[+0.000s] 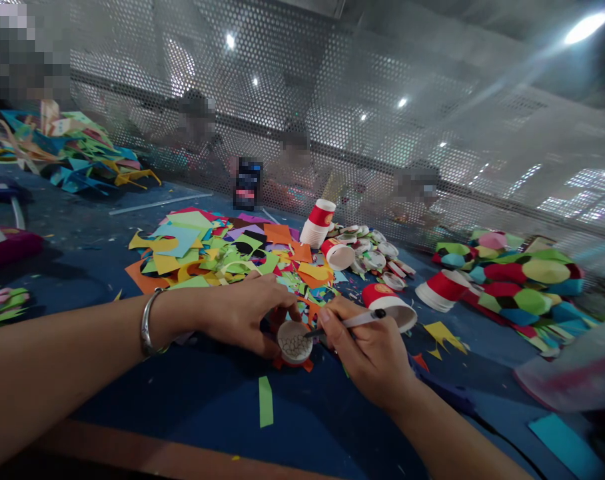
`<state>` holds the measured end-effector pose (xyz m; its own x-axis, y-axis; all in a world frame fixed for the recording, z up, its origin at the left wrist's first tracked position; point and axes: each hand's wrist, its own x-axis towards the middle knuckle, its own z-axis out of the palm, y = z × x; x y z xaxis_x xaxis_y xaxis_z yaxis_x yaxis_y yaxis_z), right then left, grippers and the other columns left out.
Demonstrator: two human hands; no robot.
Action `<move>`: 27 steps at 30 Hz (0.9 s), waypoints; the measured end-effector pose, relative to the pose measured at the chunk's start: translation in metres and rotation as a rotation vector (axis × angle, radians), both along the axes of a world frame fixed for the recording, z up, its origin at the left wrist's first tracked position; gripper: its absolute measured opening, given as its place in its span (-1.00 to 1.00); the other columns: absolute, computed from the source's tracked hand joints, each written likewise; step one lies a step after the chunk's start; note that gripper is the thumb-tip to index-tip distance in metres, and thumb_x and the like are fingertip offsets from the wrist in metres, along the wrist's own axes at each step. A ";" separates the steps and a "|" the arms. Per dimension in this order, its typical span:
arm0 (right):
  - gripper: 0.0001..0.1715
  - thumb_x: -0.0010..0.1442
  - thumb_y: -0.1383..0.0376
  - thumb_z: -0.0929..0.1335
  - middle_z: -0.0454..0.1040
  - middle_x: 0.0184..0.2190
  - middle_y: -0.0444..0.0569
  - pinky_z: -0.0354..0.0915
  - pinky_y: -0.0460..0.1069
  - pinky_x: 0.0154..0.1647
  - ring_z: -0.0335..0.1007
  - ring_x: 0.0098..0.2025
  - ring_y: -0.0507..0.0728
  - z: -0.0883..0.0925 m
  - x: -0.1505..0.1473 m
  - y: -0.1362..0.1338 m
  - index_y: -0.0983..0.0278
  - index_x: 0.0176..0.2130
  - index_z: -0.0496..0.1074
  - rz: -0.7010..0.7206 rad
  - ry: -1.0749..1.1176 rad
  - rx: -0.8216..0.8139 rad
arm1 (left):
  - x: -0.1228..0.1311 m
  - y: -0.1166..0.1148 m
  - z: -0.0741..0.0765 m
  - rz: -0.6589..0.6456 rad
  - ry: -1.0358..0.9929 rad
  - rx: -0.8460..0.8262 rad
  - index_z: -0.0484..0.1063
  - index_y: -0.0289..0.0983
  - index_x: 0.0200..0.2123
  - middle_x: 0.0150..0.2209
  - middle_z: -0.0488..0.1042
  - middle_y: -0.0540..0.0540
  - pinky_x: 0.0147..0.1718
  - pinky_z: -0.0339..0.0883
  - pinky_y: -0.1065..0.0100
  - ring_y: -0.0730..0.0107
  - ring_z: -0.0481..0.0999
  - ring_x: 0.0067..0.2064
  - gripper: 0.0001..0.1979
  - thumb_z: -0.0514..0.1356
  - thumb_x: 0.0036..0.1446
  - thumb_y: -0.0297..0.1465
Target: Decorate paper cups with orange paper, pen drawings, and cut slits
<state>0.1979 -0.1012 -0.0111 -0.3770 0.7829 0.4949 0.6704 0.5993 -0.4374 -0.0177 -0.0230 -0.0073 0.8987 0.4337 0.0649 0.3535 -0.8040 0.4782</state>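
A small white disc (293, 341), its face covered with dark, cell-like lines, sits just below the centre of the frame, with red-orange paper tabs (307, 366) showing at its lower edge. The left hand (247, 310) is curled around the disc's left and upper edge, thumb and fingertips closed on it. The right hand (365, 347) is clamped on a pen (357, 321), pinching the white barrel between thumb and fingers; its tip rests on the right part of the disc's face. A silver bracelet (146, 323) circles the left wrist. Below the disc, a light green strip (266, 401) lies on the dark blue table (207, 407). Above the hands, a heap of coloured paper scraps (180, 237) spreads across the middle of the frame. To its right stand stacked red and white cups (318, 223), with a tipped cup (338, 255) just below and a pile of small round pieces (375, 250) beside them. Another cup (390, 309) lies tipped just behind the right hand, and one more (442, 290) lies farther right. A colourful patchwork pile (527, 272) fills the right side. A dark phone (247, 183) stands upright near the upper middle, in front of a perforated screen (282, 93).
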 end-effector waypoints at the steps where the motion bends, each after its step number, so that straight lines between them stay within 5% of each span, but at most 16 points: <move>1: -0.63 0.38 0.31 0.19 0.23 -0.58 -0.19 0.10 -0.04 -0.49 0.18 -0.55 -0.01 0.000 0.000 0.000 0.23 -0.48 0.23 0.005 0.002 -0.002 | 0.000 0.000 0.000 0.003 0.003 0.001 0.42 -0.19 -0.11 -0.19 0.52 -0.09 -0.16 0.18 0.18 0.20 0.43 -0.18 -0.60 0.30 -0.04 -0.20; 27: -0.66 0.39 0.33 0.19 0.24 -0.56 -0.18 0.08 -0.03 -0.47 0.18 -0.54 0.00 0.001 0.001 0.003 0.23 -0.46 0.21 -0.013 -0.055 0.028 | 0.000 0.000 0.001 -0.004 -0.018 -0.026 0.42 -0.20 -0.11 -0.18 0.53 -0.09 -0.14 0.16 0.17 0.22 0.44 -0.17 -0.60 0.30 -0.03 -0.22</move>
